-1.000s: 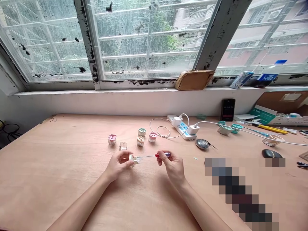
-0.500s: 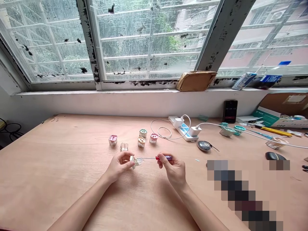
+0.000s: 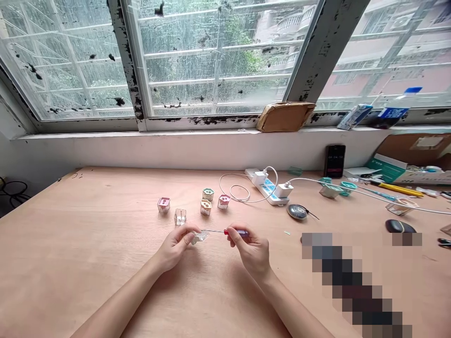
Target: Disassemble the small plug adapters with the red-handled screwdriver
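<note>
My left hand (image 3: pixel 176 245) is closed around a small whitish and clear plastic piece (image 3: pixel 200 237), partly covered by the fingers. In my right hand (image 3: pixel 252 248) is a screwdriver (image 3: pixel 242 233) with a red and purple handle, held level. Its thin shaft points left, and the tip reaches the plastic piece; whether it touches is too small to tell. Just beyond my left hand stands a clear plastic cup-like case (image 3: pixel 180 217). Small clear cases with coloured tops stand farther back: a pink one (image 3: pixel 164 205), a green one (image 3: pixel 208 194), an orange one (image 3: pixel 206 207) and another pink one (image 3: pixel 223 202).
A power strip (image 3: pixel 280 201) with white chargers and cables lies behind my right hand. Nearby is a round dark object (image 3: pixel 298 212). Farther right are teal cases (image 3: pixel 348 188), a phone (image 3: pixel 334 161), a yellow cutter (image 3: pixel 401 189), a mouse (image 3: pixel 400 226) and an open box (image 3: pixel 391 169).
The plastic piece has turned in my left hand; its pale upright part no longer shows beside the fingers. The screwdriver remains against or close to it, and the view has shifted slightly.
</note>
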A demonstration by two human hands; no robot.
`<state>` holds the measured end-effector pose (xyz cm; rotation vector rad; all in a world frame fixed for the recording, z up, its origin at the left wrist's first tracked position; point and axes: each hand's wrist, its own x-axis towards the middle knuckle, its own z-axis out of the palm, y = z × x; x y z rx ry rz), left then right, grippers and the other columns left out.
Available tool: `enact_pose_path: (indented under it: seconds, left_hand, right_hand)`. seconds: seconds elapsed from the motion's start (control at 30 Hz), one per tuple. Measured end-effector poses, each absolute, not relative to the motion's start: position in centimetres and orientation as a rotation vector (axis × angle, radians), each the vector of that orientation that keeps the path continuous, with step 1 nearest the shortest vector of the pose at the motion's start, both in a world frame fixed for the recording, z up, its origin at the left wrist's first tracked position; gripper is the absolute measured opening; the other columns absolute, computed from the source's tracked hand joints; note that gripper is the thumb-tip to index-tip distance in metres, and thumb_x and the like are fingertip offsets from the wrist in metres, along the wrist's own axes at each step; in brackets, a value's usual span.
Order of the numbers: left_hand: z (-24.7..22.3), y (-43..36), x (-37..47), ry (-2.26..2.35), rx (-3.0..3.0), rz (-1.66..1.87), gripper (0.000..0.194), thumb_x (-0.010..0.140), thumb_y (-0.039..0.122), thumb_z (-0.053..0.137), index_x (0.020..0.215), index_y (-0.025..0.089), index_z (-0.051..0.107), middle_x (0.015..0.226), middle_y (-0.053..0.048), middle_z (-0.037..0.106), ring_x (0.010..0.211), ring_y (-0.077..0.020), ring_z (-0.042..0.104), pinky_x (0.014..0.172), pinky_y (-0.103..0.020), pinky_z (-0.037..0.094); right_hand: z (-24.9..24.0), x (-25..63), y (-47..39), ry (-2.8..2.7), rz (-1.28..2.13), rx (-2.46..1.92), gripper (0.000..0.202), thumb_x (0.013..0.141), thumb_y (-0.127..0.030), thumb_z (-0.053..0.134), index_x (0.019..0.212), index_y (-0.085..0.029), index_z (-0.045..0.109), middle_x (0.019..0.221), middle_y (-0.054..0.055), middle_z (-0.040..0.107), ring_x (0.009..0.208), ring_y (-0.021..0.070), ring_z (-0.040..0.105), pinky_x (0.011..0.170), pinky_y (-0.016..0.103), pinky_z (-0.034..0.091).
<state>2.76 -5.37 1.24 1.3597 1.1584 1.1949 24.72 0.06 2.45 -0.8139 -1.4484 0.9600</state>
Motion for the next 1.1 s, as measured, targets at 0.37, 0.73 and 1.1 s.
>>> enact_pose_path:
  seconds: [0.37,0.73,1.1]
  left_hand:
    - [1.4,-5.0,2.4,1.138,1.565,1.327,0.045,0.096,0.06,0.054,0.104,0.018,0.07,0.101,-0.009,0.067,0.093,-0.02,0.06,0.082,-0.032,0.047]
    - [1.4,-5.3,2.7,1.041,1.778,1.255,0.031,0.104,0.043,0.049,0.11,0.02,0.07,0.11,-0.01,0.065,0.104,-0.0214,0.059,0.089,-0.034,0.046]
    - [1.7,-5.5,2.4,1.072,1.892,1.211,0.028,0.104,0.036,0.048,0.112,0.021,0.07,0.113,-0.011,0.063,0.106,-0.021,0.061,0.094,-0.034,0.046]
  right_hand:
    - [3.7,27.2,1.9,-1.175,0.727,-0.797,0.046,0.09,-0.059,0.067,0.068,-0.02,0.059,0.059,0.001,0.058,0.051,0.0136,0.054,0.05,0.027,0.044]
    - [2.1,25.8,0.8,-1.445,0.771,-0.662,0.048,0.102,-0.053,0.05,0.066,-0.021,0.048,0.057,-0.002,0.05,0.05,0.0119,0.051,0.05,0.025,0.042]
    - [1.2,25.5,1.2,-1.864,0.791,-0.753,0.05,0.1,-0.054,0.05,0.064,-0.02,0.05,0.055,-0.004,0.039,0.048,0.0096,0.035,0.046,0.024,0.031]
